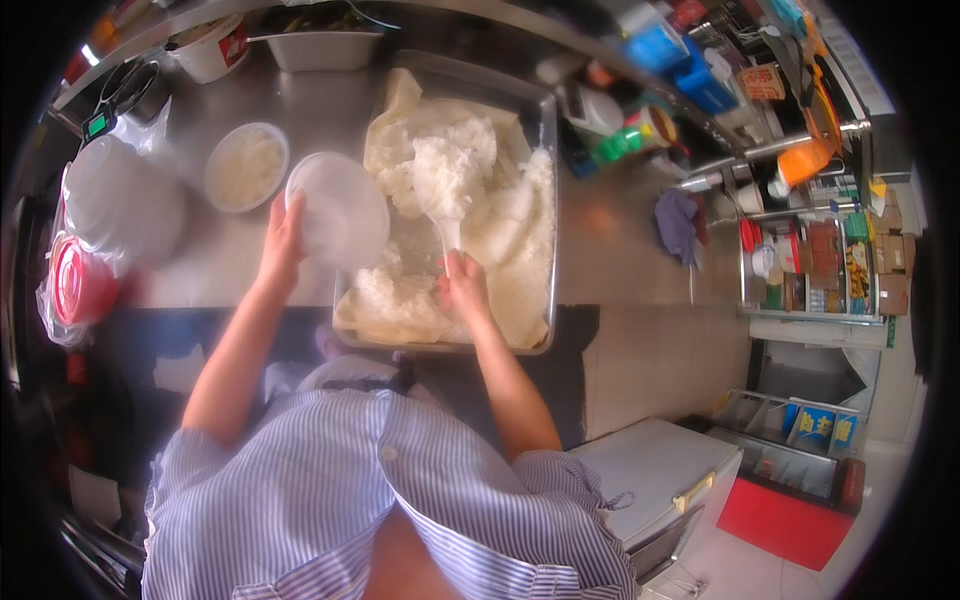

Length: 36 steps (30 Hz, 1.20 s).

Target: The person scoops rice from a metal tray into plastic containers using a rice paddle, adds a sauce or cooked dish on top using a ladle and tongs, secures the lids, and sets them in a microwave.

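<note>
My left hand [285,236] grips the rim of a translucent plastic bowl [341,214], tilted beside the left edge of a metal tray [553,247]. No food shows in the bowl. My right hand [465,285] is closed around the handle of a white rice paddle [450,234], whose blade is hidden under a heap of white cooked rice [454,165]. Pale cloth or paper [401,90] lines the tray, with more rice [397,296] near its front left corner. Left of my left hand, a second plastic bowl [247,166] holds rice.
A stack of translucent bowls [124,199] and red lids [79,281] stand at the counter's left. Along the back are a metal food pan [322,49] and a white tub [210,52]. A purple cloth [676,225] lies at the right, below a crowded shelf.
</note>
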Each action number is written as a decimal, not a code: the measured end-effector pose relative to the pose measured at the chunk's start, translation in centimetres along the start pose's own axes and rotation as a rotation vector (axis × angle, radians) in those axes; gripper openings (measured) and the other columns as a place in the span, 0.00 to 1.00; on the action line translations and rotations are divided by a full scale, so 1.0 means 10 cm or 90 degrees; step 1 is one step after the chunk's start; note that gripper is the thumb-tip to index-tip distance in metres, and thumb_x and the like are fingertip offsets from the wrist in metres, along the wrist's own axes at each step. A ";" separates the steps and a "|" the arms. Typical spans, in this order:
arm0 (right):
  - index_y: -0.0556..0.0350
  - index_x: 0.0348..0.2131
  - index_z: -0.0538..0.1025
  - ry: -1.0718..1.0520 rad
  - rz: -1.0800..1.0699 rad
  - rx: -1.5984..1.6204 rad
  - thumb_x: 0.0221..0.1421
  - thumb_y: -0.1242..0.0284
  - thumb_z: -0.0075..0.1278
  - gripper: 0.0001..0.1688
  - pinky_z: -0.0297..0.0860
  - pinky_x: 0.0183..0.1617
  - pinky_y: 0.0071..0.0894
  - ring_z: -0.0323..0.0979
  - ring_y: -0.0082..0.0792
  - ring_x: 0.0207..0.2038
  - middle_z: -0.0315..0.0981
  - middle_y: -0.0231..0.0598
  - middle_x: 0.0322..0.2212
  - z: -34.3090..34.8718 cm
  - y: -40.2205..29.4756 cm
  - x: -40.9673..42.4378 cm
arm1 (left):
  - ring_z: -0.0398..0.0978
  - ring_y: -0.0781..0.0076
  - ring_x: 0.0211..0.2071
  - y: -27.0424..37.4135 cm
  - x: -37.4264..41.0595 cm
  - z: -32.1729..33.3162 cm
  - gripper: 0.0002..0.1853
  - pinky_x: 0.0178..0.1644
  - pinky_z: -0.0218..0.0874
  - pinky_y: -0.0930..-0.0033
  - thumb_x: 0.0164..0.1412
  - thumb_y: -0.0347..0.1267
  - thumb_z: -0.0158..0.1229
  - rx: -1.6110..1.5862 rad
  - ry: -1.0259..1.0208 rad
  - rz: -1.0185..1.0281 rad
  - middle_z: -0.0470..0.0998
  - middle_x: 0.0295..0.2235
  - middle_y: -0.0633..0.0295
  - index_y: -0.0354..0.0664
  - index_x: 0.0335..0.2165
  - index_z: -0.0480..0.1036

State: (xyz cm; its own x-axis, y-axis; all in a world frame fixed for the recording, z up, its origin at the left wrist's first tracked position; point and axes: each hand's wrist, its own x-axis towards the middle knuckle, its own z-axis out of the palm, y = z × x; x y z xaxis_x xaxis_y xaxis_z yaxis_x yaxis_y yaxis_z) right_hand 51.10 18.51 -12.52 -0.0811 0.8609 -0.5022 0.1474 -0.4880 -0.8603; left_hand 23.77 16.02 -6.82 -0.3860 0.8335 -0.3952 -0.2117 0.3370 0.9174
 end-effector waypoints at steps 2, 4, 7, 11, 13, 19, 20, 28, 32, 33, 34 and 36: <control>0.58 0.29 0.68 0.031 -0.050 -0.058 0.60 0.61 0.39 0.17 0.55 0.11 0.26 0.60 0.27 0.09 0.62 0.34 0.10 -0.12 -0.11 -0.03 | 0.64 0.66 0.49 -0.07 0.12 0.16 0.35 0.44 0.63 0.56 0.57 0.54 0.46 0.008 -0.008 0.009 0.62 0.51 0.58 0.48 0.57 0.51; 0.57 0.28 0.67 0.110 -0.206 -0.249 0.59 0.64 0.40 0.15 0.58 0.13 0.31 0.65 0.33 0.11 0.64 0.38 0.10 -0.23 -0.18 -0.07 | 0.64 0.66 0.49 -0.16 0.26 0.33 0.37 0.45 0.62 0.57 0.57 0.55 0.46 0.039 0.002 0.021 0.61 0.52 0.57 0.49 0.57 0.49; 0.56 0.28 0.66 0.207 -0.391 -0.587 0.57 0.67 0.43 0.10 0.65 0.19 0.39 0.71 0.42 0.17 0.68 0.45 0.13 -0.28 -0.48 -0.34 | 0.63 0.65 0.50 -0.15 0.28 0.60 0.37 0.45 0.61 0.56 0.57 0.56 0.45 -0.016 -0.051 0.004 0.61 0.52 0.57 0.48 0.57 0.50; 0.55 0.29 0.66 0.199 -0.502 -0.809 0.55 0.68 0.44 0.09 0.66 0.18 0.38 0.70 0.41 0.16 0.68 0.44 0.16 -0.27 -0.57 -0.52 | 0.64 0.61 0.50 -0.14 0.27 0.81 0.37 0.43 0.64 0.50 0.57 0.56 0.45 -0.088 -0.088 -0.074 0.62 0.51 0.56 0.44 0.56 0.51; 0.55 0.30 0.66 0.162 -0.541 -0.843 0.55 0.68 0.45 0.09 0.66 0.17 0.37 0.70 0.41 0.16 0.68 0.43 0.16 -0.24 -0.59 -0.54 | 0.66 0.60 0.49 -0.28 0.32 0.76 0.36 0.43 0.66 0.50 0.58 0.54 0.44 -0.123 -0.089 -0.089 0.62 0.50 0.55 0.44 0.56 0.51; 0.56 0.35 0.68 0.145 -0.522 -0.710 0.55 0.71 0.46 0.08 0.66 0.16 0.35 0.70 0.36 0.15 0.71 0.43 0.18 -0.41 -0.92 -0.67 | 0.67 0.58 0.48 -0.40 0.33 0.67 0.35 0.45 0.66 0.54 0.59 0.51 0.46 -0.180 -0.097 -0.093 0.63 0.50 0.52 0.40 0.55 0.52; 0.56 0.35 0.68 0.117 -0.462 -0.703 0.55 0.72 0.45 0.08 0.66 0.17 0.36 0.71 0.37 0.16 0.71 0.44 0.18 -0.42 -1.03 -0.71 | 0.66 0.58 0.49 -0.40 0.35 0.67 0.35 0.45 0.65 0.54 0.59 0.51 0.47 -0.183 -0.088 -0.104 0.63 0.50 0.51 0.38 0.55 0.53; 0.66 0.38 0.65 -0.156 0.140 -0.530 0.60 0.70 0.29 0.17 0.60 0.14 0.29 0.62 0.25 0.12 0.65 0.36 0.14 -1.11 -1.40 -0.64 | 0.64 0.64 0.49 -0.35 0.26 0.20 0.34 0.50 0.59 0.64 0.57 0.46 0.52 -0.380 -0.026 -0.089 0.65 0.49 0.53 0.34 0.53 0.57; 0.62 0.31 0.64 -0.155 0.241 -0.273 0.60 0.71 0.30 0.13 0.52 0.10 0.25 0.54 0.23 0.09 0.61 0.37 0.14 -0.95 -1.00 -0.46 | 0.61 0.67 0.52 -0.28 0.19 0.06 0.34 0.55 0.51 0.69 0.58 0.50 0.48 -0.248 0.004 -0.021 0.64 0.50 0.54 0.35 0.54 0.57; 0.61 0.31 0.64 -0.154 0.244 -0.179 0.60 0.70 0.30 0.13 0.52 0.10 0.25 0.54 0.23 0.09 0.61 0.38 0.14 -0.88 -0.82 -0.35 | 0.60 0.67 0.52 -0.29 0.20 0.03 0.34 0.55 0.50 0.70 0.59 0.50 0.47 -0.206 0.010 -0.006 0.64 0.51 0.54 0.35 0.54 0.57; 0.61 0.31 0.64 -0.109 0.226 -0.140 0.60 0.70 0.30 0.13 0.52 0.09 0.25 0.54 0.23 0.09 0.62 0.38 0.15 -0.74 -0.71 -0.29 | 0.60 0.68 0.52 -0.28 0.19 0.02 0.34 0.55 0.50 0.70 0.59 0.51 0.47 -0.178 0.010 0.007 0.64 0.50 0.55 0.36 0.54 0.58; 0.61 0.33 0.64 -0.018 0.182 -0.069 0.61 0.67 0.31 0.15 0.52 0.09 0.24 0.55 0.23 0.09 0.64 0.40 0.16 -0.46 -0.41 -0.11 | 0.61 0.70 0.51 -0.21 0.10 0.03 0.33 0.54 0.49 0.71 0.59 0.51 0.46 -0.116 0.013 0.033 0.65 0.49 0.57 0.37 0.53 0.59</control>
State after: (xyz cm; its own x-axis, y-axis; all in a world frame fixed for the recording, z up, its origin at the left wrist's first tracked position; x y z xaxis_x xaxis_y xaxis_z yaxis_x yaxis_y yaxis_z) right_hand 55.11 20.29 -8.03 -0.0487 0.6863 -0.7257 0.2724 -0.6899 -0.6707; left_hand 24.14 16.26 -9.12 -0.4178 0.8384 -0.3501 -0.3489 0.2077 0.9139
